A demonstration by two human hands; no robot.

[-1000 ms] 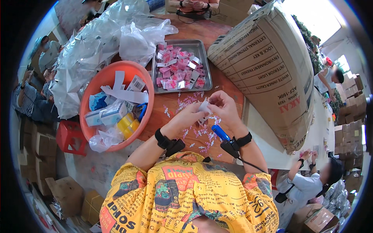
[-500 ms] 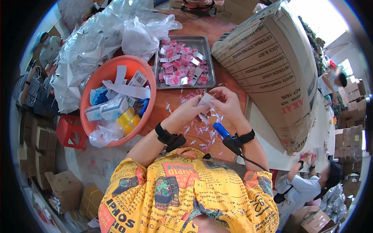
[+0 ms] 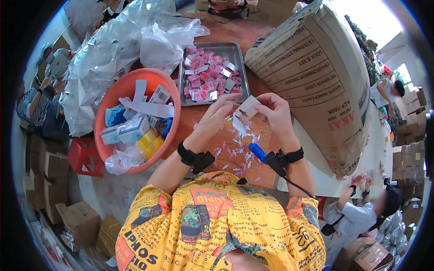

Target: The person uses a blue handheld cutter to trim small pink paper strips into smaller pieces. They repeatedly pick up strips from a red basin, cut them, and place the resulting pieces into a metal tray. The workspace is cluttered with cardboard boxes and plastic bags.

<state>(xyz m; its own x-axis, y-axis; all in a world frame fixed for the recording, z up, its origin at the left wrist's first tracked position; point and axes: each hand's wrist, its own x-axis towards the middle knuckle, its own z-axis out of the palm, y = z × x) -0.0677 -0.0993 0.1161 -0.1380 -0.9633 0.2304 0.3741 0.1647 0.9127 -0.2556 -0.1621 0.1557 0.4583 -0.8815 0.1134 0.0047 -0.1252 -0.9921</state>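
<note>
A small white card (image 3: 248, 105) with a punched hang hole is pinched by its upper right corner between the thumb and fingers of my right hand (image 3: 278, 115). Another white piece (image 3: 239, 127) hangs just below it; whether the two are joined I cannot tell. Beside the card's left edge is my left hand (image 3: 216, 116), fingers stretched out and apparently not gripping it. Tiny pink and white paper bits (image 3: 235, 151) lie scattered on the reddish table under both hands. Beyond them, a metal tray (image 3: 246, 86) holds many small pink packets (image 3: 210, 74).
At the left stands an orange basin (image 3: 177, 101) with boxes, yellow tape rolls and white strips. Clear plastic bags (image 3: 101, 58) are heaped behind it. A large cardboard carton (image 3: 312, 86) rises at the right. A red stool (image 3: 83, 156) sits below the basin. Other people work around.
My hands have drawn apart. The card has tilted open, showing its hang hole, and my left fingers have come away from it while the right hand keeps it.
</note>
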